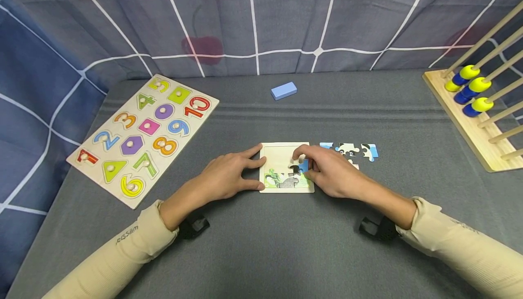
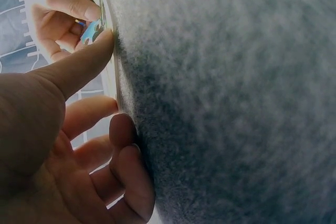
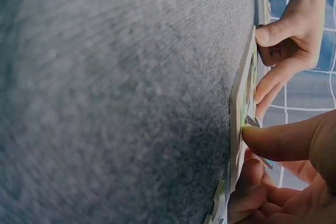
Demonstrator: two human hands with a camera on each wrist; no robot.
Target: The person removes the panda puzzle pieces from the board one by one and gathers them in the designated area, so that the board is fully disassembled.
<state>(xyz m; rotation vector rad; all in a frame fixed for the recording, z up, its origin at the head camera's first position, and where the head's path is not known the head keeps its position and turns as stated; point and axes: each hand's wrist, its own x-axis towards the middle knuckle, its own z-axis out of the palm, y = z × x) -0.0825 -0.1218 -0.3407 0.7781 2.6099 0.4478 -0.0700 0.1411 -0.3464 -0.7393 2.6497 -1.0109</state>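
A small wooden puzzle board (image 1: 282, 145) lies flat on the grey cloth. Its lower row holds fitted pieces (image 1: 286, 180) printed in green, grey and white, while bare wood shows above. My left hand (image 1: 226, 174) rests along the board's left edge, fingers spread, with thumb and fingertips at the rim. Over the board's right side, my right hand (image 1: 333, 171) pinches a blue, black and white puzzle piece (image 1: 303, 166) between thumb and fingers. In the left wrist view that puzzle piece (image 2: 90, 32) stands tilted up from the board; the fingers partly hide it.
Several loose puzzle pieces (image 1: 369, 151) lie right of the board, partly behind my right hand. A number peg board (image 1: 149, 142) sits at the left, a blue block (image 1: 283, 91) at the back. On the right stands a wooden bead rack (image 1: 470, 126) with yellow and blue beads.
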